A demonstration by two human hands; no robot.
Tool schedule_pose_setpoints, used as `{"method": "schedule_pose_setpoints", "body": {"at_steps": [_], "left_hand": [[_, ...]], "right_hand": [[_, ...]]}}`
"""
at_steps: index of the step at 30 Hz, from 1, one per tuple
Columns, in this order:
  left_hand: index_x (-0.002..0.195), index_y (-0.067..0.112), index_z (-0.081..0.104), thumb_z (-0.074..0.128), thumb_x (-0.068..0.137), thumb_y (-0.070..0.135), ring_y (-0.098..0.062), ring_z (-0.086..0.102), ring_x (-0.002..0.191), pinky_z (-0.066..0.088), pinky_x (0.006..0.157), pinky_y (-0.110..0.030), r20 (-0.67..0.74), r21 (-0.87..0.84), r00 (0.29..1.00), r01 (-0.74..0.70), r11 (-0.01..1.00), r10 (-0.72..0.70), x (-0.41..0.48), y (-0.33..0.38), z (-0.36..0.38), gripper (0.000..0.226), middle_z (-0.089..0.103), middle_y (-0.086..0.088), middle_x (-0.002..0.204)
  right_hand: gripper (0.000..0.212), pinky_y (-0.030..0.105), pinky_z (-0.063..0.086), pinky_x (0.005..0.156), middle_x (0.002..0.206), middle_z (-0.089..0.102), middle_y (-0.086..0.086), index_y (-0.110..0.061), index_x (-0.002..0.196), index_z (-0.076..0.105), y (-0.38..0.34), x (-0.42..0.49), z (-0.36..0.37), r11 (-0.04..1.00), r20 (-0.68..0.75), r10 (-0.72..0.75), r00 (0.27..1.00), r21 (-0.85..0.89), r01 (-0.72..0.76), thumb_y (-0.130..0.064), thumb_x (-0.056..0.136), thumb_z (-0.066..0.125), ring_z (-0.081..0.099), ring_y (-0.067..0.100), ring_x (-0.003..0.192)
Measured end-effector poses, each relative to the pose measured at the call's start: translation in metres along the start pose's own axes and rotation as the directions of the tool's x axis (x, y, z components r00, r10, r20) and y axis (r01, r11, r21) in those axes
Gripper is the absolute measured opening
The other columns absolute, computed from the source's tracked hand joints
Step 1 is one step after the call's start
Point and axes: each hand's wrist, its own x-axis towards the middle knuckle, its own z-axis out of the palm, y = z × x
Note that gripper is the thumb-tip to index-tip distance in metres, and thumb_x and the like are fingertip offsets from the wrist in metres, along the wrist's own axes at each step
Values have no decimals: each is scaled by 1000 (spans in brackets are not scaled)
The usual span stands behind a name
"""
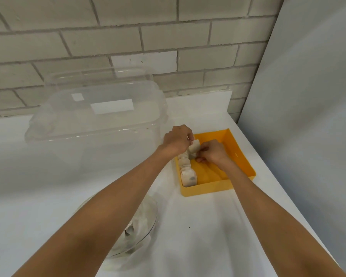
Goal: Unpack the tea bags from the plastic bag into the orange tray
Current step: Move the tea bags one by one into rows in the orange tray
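Curled fingers of left hand (177, 139) and right hand (213, 152) pinch one tea bag (194, 148) at 10 o'clock in the orange tray (208, 189)

One orange tray (208, 187) stands on the one worktop (188, 246). A single row of tea bags (186, 166) runs along the tray's left wall. They are bunched tight, so at least four can be counted, but not the exact number. One of them, the far tea bag (194, 146), is held by two hands, a left hand (177, 139) and a right hand (213, 151). One plastic bag (144, 222) lies nearer, its contents too blurred to count. One big clear box (96, 120) stands at the left.
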Motion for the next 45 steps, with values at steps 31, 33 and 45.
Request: {"method": "schedule_pose_setpoints", "body": {"at_steps": [31, 33, 45], "left_hand": [[109, 21, 61, 54, 91, 16, -21, 58, 101, 48, 80, -33, -105, -56, 993, -58, 997, 52, -26, 0, -7, 20, 63, -2, 109], [109, 20, 62, 54, 92, 16, -20, 56, 102, 50, 83, -37, -88, -69, 991, -103, 992, 97, -36, 1, -13, 19, 64, -1, 107], [96, 19, 70, 64, 88, 14, -8, 60, 73, 39, 62, -3, -81, -176, 989, -137, 975, 125, -126, -43, -61, 11, 66, 3, 88]], "right_hand": [[28, 34, 58, 75, 82, 69, 14, -6, 102, 60, -10, -13, -6, 990, 25, 20, 999, -140, -16, -4, 78, 74, 69, 22, 72], [29, 36, 57, 79, 86, 69, 13, -6, 103, 62, -11, -16, -12, 978, 15, -4, 1000, -208, 7, -3, 76, 73, 68, 24, 79], [16, 23, 54, 69, 78, 71, 7, -10, 97, 69, -90, -82, 1, 918, 106, -350, 931, -156, 364, -6, 82, 64, 67, 10, 68]]}}
